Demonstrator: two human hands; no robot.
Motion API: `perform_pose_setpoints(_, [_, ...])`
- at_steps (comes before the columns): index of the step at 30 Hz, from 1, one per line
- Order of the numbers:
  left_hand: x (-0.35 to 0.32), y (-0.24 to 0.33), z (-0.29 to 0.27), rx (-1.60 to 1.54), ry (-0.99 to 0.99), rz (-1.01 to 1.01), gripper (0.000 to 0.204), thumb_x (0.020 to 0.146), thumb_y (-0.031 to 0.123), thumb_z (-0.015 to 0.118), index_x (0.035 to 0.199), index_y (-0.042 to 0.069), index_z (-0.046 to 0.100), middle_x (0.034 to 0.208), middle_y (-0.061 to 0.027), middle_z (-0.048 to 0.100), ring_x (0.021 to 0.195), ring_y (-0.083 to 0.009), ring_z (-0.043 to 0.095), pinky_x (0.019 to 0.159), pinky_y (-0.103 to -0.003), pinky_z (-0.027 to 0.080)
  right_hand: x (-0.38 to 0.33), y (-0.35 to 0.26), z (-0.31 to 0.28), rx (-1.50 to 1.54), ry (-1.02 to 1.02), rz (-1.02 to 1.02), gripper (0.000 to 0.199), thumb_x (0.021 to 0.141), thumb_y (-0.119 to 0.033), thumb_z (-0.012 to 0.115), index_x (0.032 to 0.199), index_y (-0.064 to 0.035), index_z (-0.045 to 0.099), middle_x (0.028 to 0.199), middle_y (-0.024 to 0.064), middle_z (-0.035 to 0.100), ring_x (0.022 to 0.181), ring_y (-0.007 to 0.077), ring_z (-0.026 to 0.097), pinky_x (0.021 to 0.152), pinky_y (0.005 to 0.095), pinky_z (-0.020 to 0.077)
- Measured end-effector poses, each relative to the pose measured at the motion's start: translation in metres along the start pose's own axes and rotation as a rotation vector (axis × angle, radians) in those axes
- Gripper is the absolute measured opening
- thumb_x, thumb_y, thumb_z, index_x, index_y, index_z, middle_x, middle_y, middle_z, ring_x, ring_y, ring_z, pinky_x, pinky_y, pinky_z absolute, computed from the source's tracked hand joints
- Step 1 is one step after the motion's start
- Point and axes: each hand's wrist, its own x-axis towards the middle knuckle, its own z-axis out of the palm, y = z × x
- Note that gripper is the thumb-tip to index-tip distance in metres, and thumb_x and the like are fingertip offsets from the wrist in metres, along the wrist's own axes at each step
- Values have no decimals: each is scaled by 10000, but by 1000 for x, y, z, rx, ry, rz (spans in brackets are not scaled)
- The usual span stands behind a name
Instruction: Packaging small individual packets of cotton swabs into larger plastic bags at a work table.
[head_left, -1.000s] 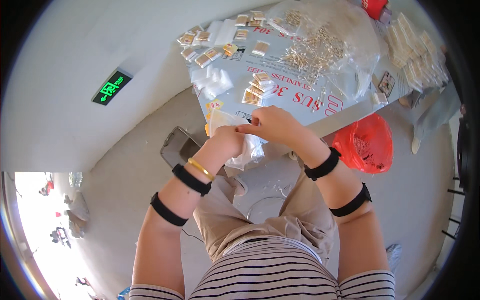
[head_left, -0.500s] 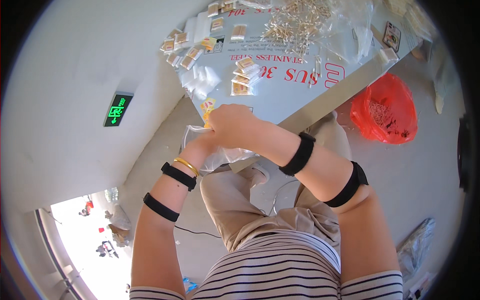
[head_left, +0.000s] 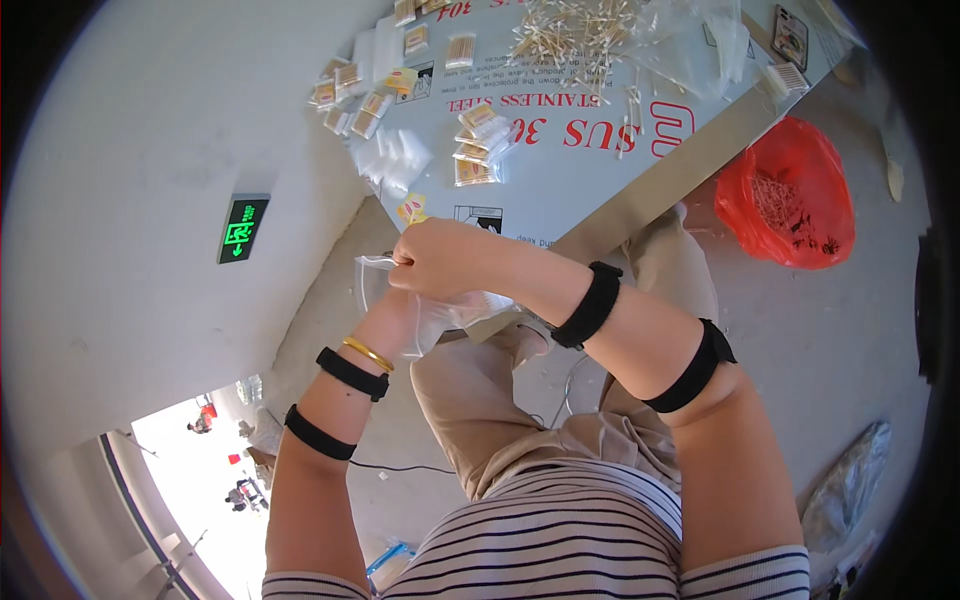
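My right hand is curled closed at the mouth of a clear plastic zip bag and grips its edge, close to the near corner of the steel-topped table. White sticks like cotton swabs show faintly inside the bag. Just under the right hand is my left hand, against the bag, with its fingers hidden. Beyond them a small yellow card lies at the table's edge. A stack of small packs of cotton swabs sits further in, beside a pile of clear empty sleeves.
Loose cotton swabs are heaped at the far side of the table, next to a large clear bag. A phone lies at the far right. On the floor stands a red plastic bag with swabs inside.
Both hands have come slightly toward me and left with the bag, and more of its opening shows. The view has shifted a little.
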Motion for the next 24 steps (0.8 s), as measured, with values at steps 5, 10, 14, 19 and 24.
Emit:
perform_pose_setpoints(5, [-2, 1, -6, -59, 40, 9, 274, 830, 221, 605, 1069, 88, 627, 971, -150, 662, 922, -332, 629, 794, -390, 501, -1, -7, -12, 73, -82, 85, 292, 784, -230, 537, 614, 7, 556, 585, 148, 587, 549, 269, 575, 553, 385, 447])
perform_pose_setpoints(10, [2, 15, 12, -105, 112, 14, 276, 829, 221, 608, 1068, 85, 627, 962, -152, 661, 915, -336, 629, 792, -394, 501, -5, 2, -8, 112, -150, 117, 314, 823, -253, 553, 621, -15, 590, 580, 91, 619, 537, 192, 609, 569, 338, 478])
perform_pose_setpoints(14, [45, 22, 6, -155, 180, 0, 277, 828, 221, 611, 1068, 83, 627, 954, -155, 661, 910, -339, 628, 789, -397, 500, 3, 42, -43, 150, -6, 156, 374, 847, -350, 620, 681, -16, 627, 594, 89, 628, 557, 194, 628, 590, 335, 490])
perform_pose_setpoints(19, [8, 81, -42, -19, 141, 72, 201, 841, 157, 630, 1008, 49, 599, 958, -141, 624, 876, -321, 611, 775, -402, 483, 18, 174, -76, -142, 668, 348, 468, 834, -475, 640, 1029, -50, 630, 909, 149, 672, 883, 301, 653, 753, 430, 505])
perform_pose_setpoints(24, [-29, 93, -70, 67, 90, 80, 133, 865, 109, 569, 974, 56, 623, 955, -134, 623, 856, -352, 597, 760, -420, 483, 71, 187, -83, -294, 774, 509, 659, 751, -541, 695, 1143, -24, 584, 1075, 168, 651, 978, 369, 630, 875, 437, 469])
